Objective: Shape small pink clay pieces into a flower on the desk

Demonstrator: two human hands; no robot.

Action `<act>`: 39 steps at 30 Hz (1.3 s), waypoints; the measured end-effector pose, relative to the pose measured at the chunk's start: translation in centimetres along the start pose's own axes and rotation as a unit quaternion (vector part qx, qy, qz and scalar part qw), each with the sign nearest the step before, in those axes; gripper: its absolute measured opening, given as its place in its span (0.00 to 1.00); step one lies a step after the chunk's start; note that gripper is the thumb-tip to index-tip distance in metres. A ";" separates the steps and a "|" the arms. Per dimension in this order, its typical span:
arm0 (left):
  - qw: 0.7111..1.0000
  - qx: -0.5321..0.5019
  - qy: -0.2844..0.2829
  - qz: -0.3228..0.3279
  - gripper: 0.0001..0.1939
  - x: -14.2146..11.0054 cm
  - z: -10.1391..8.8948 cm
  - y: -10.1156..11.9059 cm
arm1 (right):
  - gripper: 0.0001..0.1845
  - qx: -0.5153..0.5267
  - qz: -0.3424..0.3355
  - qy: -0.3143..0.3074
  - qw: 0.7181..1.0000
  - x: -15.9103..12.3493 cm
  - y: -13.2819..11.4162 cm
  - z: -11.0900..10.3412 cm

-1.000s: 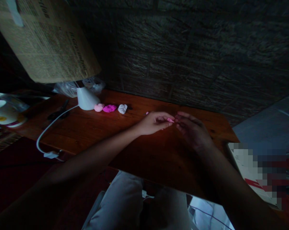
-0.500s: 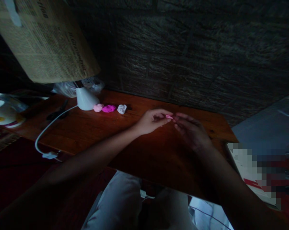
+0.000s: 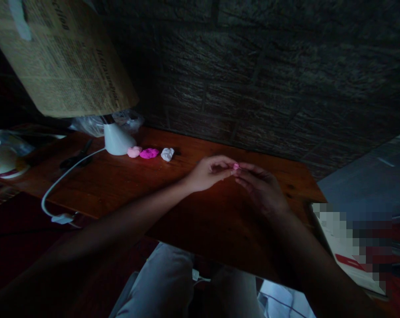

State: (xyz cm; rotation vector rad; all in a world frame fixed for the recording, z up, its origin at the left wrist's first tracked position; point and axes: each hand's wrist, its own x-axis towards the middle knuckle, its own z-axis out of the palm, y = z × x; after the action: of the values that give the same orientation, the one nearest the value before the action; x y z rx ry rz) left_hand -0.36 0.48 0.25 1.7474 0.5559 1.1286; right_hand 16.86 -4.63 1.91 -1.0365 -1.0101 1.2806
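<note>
A small piece of pink modelling clay (image 3: 236, 166) is pinched between the fingertips of both hands above the wooden table (image 3: 133, 185). My left hand (image 3: 209, 173) has thumb and forefinger closed on its left side. From the right, my right hand (image 3: 261, 185) meets it with closed fingertips, which hide part of the piece. Left of the hands, three lumps lie in a row on the table: a pale pink lump (image 3: 134, 152), a bright magenta lump (image 3: 149, 153) and a white lump (image 3: 167, 154).
A lamp with a newsprint shade (image 3: 77, 62) and white base (image 3: 116, 139) stands at the back left, its white cord (image 3: 62, 177) running over the front edge. Dark scissors (image 3: 76, 161) and a white mug (image 3: 2, 159) lie farther left. A brick wall (image 3: 226, 79) rises behind.
The pink piece now looks shorter and more compact, with my fingertips drawn closer together around it. My right hand has shifted slightly left. The view has moved a little.
</note>
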 end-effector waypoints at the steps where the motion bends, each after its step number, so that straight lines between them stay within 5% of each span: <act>1: 1.000 -0.003 0.000 -0.003 0.12 0.0 0.0 0.1 | 0.14 -0.004 -0.005 0.004 1.000 0.0 -0.1 0.0; 28: 0.999 -0.052 -0.002 0.016 0.09 -0.1 0.1 0.9 | 0.13 -0.063 -0.056 0.049 0.995 0.3 -0.4 -0.6; 39: 0.999 -0.050 0.014 -0.008 0.11 0.0 0.1 1.0 | 0.15 -0.066 -0.015 0.061 0.996 0.0 -1.0 -0.5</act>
State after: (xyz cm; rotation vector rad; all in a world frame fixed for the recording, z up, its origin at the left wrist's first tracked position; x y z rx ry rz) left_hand -0.38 -0.07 1.12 1.6412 0.5216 1.1517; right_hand 17.63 -4.66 2.78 -1.1817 -1.0244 1.1239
